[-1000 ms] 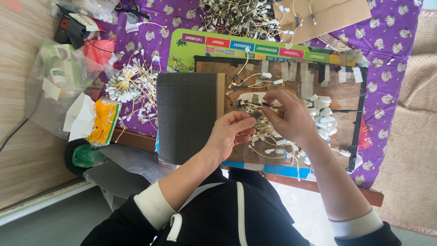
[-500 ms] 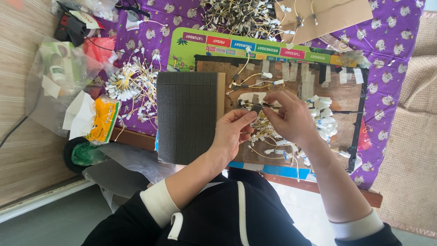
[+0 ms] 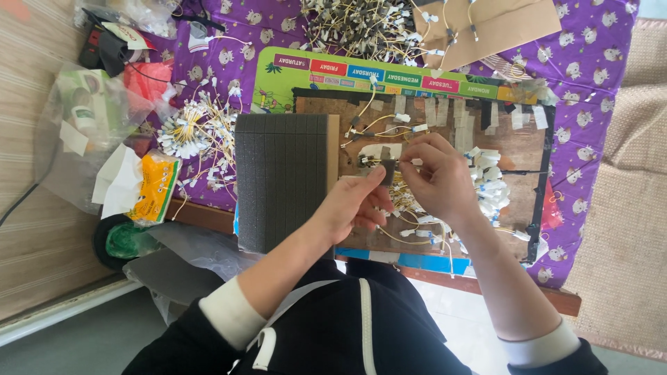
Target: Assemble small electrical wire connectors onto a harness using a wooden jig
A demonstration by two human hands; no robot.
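We pinch a small dark foam piece point(image 3: 388, 169) between left hand point(image 3: 354, 205) and right hand point(image 3: 438, 177), both grips closed on it above the brown board point(image 3: 514, 149); keep the yellow wires point(image 3: 403, 198) untangled and fingertips steady.

A home turned piecework bench; a purple cartoon-print cloth point(image 3: 597, 62) covers the low table, heaps of small yellow-wired white-tagged parts point(image 3: 361, 24) at twelve o'clock, woven beige rug point(image 3: 629, 208) at three.
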